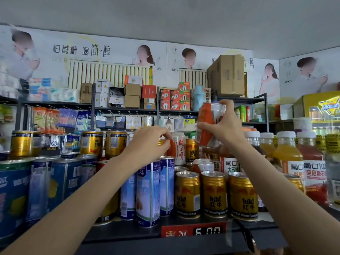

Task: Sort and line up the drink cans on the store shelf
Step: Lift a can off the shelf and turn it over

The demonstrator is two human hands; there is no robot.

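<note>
At the far left of the shelf stand dark blue cans, all upright, with gold cans raised behind them. Next come the tall pale blue cans, also upright, their tops just under my left forearm. My left hand reaches over them toward the back row, fingers curled and pinching the top of an orange can that stands upright just beside a white can with red lettering; most of the orange one is hidden behind my fingers, so I can only see a strip of its side. Below and to the right, three gold energy drink cans sit in a line along the front edge, upright with labels facing me, above a red price tag. My right hand is lifted well above the shelf, fingers wrapped around an orange and white can. That can is tilted, its long axis leaning, the top pointing up and to the right and the base down toward the left. Farther right stand juice bottles with white caps, upright and close together.
</note>
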